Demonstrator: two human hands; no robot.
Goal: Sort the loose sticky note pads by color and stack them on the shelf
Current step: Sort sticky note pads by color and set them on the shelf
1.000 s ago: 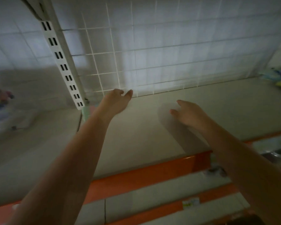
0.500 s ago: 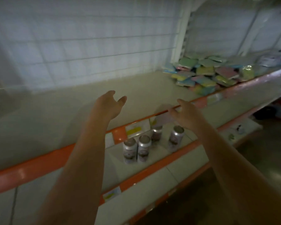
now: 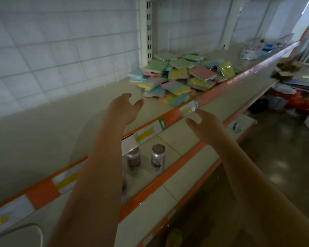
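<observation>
Sticky note pads (image 3: 178, 77) lie heaped on the shelf (image 3: 61, 122) beyond my left hand (image 3: 125, 107) and right hand (image 3: 203, 125), both spread, empty. I judge them light, wrapper-slick; I grip edges.

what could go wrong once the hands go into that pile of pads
1. The sticky note pads lie in a loose, overlapping heap right at the orange shelf edge; pulling one out may tip others over it, toward the cans on the shelf below.
2. Several pads look multicoloured and the light is dim, so colours could be misjudged.
3. Both the left hand and the right hand are empty and short of the pile; a hasty reach could scatter it.
</observation>
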